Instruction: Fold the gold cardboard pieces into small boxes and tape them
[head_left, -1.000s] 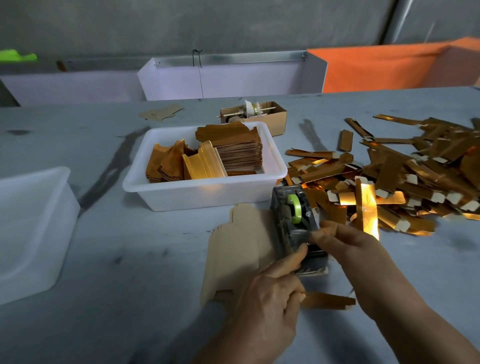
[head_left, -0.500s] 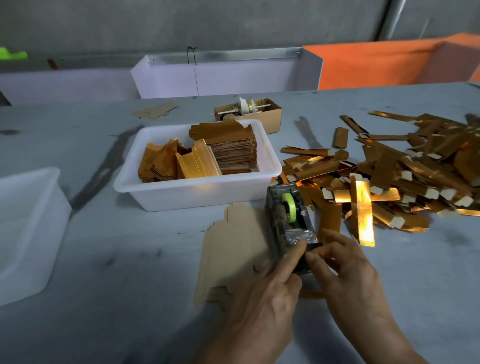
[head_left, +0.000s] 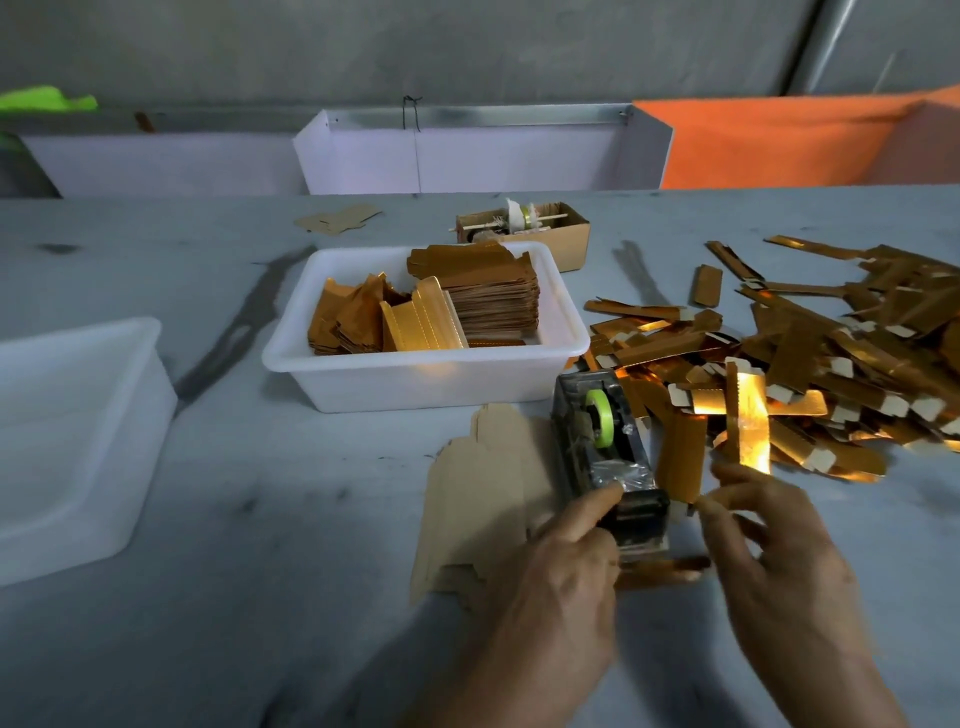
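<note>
Shiny gold strips (head_left: 810, 358) lie heaped on the grey surface (head_left: 234, 519). The left hand (head_left: 558, 566) presses the dark tape holder (head_left: 602, 457), finger straight. The right hand (head_left: 769, 540) pinches something small; blurred.

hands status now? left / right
Left hand: index finger pressing on the tape dispenser, holding nothing.
Right hand: thumb and fingers pinched together, likely on tape; too blurred to confirm.

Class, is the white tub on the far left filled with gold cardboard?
No: the white tub looks empty, while the middle tub holds the gold cardboard.
</note>
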